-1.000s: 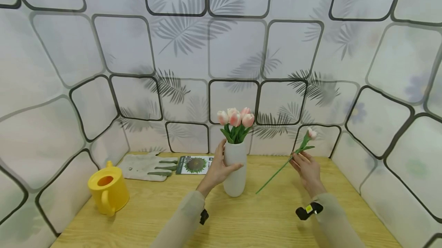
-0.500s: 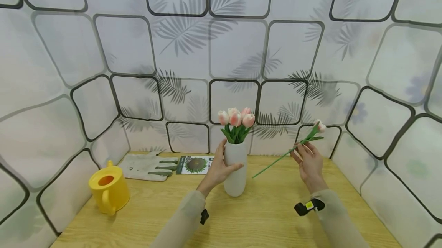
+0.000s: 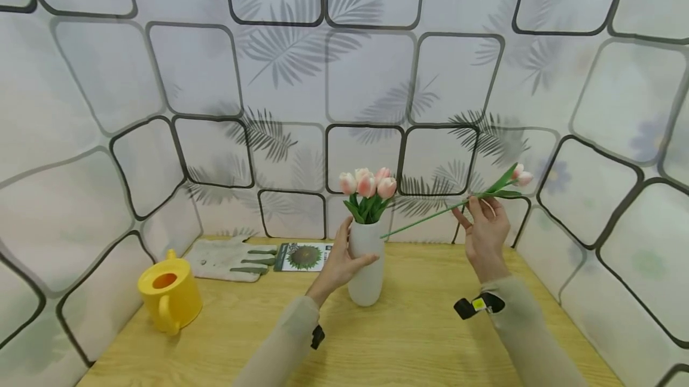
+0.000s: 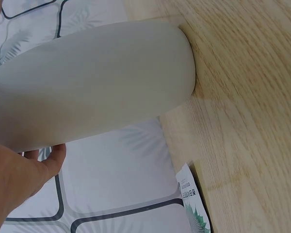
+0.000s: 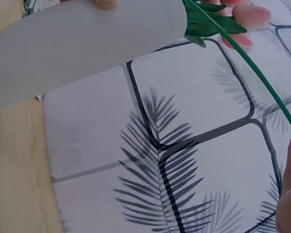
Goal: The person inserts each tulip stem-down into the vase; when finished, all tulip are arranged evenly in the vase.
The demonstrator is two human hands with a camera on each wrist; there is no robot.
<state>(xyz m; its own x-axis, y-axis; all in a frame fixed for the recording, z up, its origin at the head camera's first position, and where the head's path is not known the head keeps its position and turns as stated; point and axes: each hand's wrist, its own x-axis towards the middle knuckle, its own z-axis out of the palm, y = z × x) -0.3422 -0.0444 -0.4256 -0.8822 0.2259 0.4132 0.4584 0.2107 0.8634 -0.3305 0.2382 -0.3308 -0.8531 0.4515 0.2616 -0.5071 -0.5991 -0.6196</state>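
Observation:
A tall white vase (image 3: 367, 273) stands upright on the table, holding a bunch of pink-and-white tulips (image 3: 366, 184) with green leaves. My left hand (image 3: 343, 264) grips the vase's left side, thumb across its front. In the left wrist view the vase (image 4: 102, 82) fills the upper left, and part of the left hand (image 4: 24, 174) shows below it. Up to the right, my right hand (image 3: 487, 231) pinches a single tulip (image 3: 521, 176) by its stem below the leaves. That stem (image 5: 262, 77) slants down leftward, its lower end near the vase's rim.
A yellow watering can (image 3: 180, 297) stands at the left of the wooden table (image 3: 420, 327). Behind it lies a pale work glove (image 3: 223, 261) with green finger parts. A seed packet (image 3: 302, 257) with a sunflower picture lies beside the glove. Patterned walls (image 3: 371, 76) enclose the table.
My right hand has risen with the single tulip, whose head moved up and right. Its stem swung flatter, and the lower end came up to the vase. The left hand has stayed on the vase.

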